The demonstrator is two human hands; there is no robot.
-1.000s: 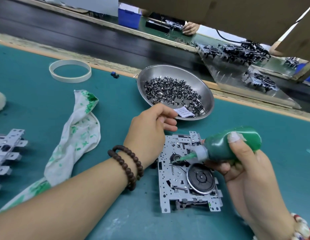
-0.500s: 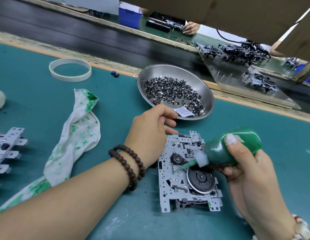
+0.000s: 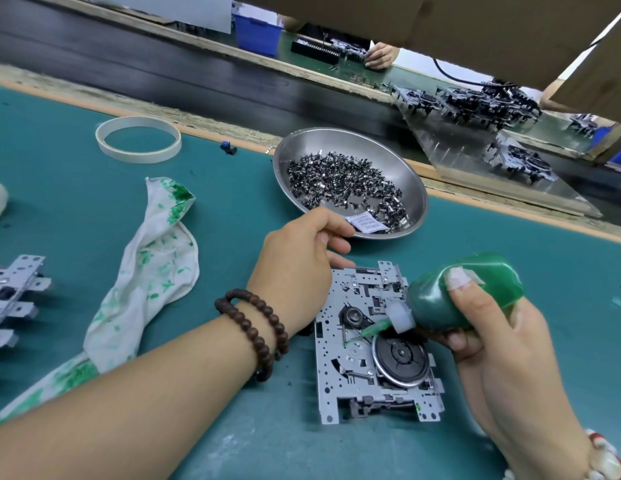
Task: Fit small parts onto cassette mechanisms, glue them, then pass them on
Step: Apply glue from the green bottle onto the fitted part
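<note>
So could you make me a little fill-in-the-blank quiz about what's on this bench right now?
1. The right hand grips a ____ glue bottle.
2. The bottle's nozzle points down at the metal ____ lying on the mat.
3. The small parts sit in a steel ____.
4. The left hand wears a bracelet of dark ____.

Missing words: green; mechanism; bowl; beads

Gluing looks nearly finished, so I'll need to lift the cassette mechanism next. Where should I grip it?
Pinch the cassette mechanism by its bare left edge, coming from the left. That long edge is straight and free, whereas the glue bottle in the right hand crowds the right side.
</note>
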